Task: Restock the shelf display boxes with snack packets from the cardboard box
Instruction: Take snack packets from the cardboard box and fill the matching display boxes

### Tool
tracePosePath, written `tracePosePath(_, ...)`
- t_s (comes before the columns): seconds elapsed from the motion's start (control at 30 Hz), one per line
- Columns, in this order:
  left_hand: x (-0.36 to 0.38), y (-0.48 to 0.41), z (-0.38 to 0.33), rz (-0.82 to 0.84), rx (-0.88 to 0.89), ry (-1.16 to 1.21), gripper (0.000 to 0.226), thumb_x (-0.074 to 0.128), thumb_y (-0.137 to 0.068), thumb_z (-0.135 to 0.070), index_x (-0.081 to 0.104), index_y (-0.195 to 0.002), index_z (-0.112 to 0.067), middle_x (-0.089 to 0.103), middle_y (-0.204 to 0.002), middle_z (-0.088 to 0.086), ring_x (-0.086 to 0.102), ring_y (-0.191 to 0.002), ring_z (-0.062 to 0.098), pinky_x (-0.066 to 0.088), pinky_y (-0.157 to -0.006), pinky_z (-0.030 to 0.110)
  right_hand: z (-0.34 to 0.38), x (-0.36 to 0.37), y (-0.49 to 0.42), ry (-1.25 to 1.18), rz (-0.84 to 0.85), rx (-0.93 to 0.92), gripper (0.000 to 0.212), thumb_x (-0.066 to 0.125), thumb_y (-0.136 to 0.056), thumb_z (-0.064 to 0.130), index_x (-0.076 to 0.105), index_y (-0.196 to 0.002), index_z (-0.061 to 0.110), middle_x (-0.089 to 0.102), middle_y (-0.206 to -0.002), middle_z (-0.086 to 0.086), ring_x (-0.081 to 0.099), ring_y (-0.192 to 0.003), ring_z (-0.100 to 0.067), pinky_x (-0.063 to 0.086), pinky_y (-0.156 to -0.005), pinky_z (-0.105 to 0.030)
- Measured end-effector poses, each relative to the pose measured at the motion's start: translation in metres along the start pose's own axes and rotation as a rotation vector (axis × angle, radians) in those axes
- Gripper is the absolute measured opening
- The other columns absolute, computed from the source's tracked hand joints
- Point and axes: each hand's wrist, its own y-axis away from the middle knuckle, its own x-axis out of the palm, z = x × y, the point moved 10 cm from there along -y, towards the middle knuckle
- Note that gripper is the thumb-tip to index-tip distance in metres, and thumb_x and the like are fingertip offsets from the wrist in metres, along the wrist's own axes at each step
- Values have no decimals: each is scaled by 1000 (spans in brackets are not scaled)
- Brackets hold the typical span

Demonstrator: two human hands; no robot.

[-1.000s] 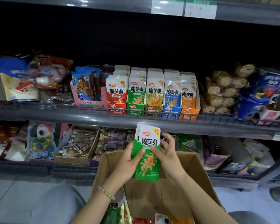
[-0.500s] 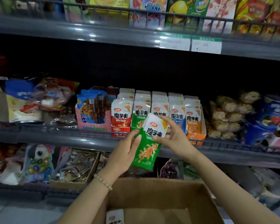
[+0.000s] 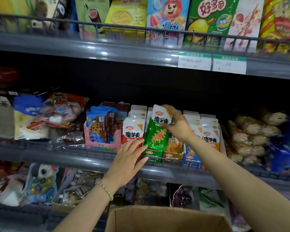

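Green snack packet [image 3: 156, 133] tilted at the mouth of the green display box [image 3: 151, 154], pinched near its top by my right hand [image 3: 176, 124].
My left hand [image 3: 129, 161] lies open, fingers straight, by the box front; I reckon the packet's lower edge could snag the row inside and buckle.

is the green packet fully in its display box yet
Not yet: the green packet is tilted, lower edge at the lip of the green display box, top held by the right hand.

The green packet [image 3: 158, 131] reads 魔芋爽. The red packet [image 3: 133, 131] just left of it reads 魔芋爽 and 20%. A green box [image 3: 209, 19] high above it reads 好多鱼.
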Motion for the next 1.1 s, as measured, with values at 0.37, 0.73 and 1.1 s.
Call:
tracePosePath(0.37,8,1,0,-27,17,-64,78,-9,-88,-65,33,-144,-31,17,-156,-6,-1,-141,11,-9,-112,33,-10,35,-4,273,192,-39,62,73,-82,28,44,-137,29,50,-137,-1,49,-123,-20,43,-100,-33)
tracePosePath(0.73,0,14,-12,-24,-23,44,59,15,-93,-56,33,-144,-32,15,-155,-11,3,-145,9,-3,-114,27,15,19,42,244,96,-142,59,60,-91,34,35,-144,29,33,-148,2,32,-135,-15,30,-112,-33)
tracePosePath(1.1,112,135,-75,337,-41,360,52,22,-96,-55,61,-114,-25,57,-113,-11,52,-108,5,43,-88,24,-110,92,296,-77,589,336,21,59,-92,31,68,-108,21,69,-107,7,63,-97,-2,50,-90,-22)
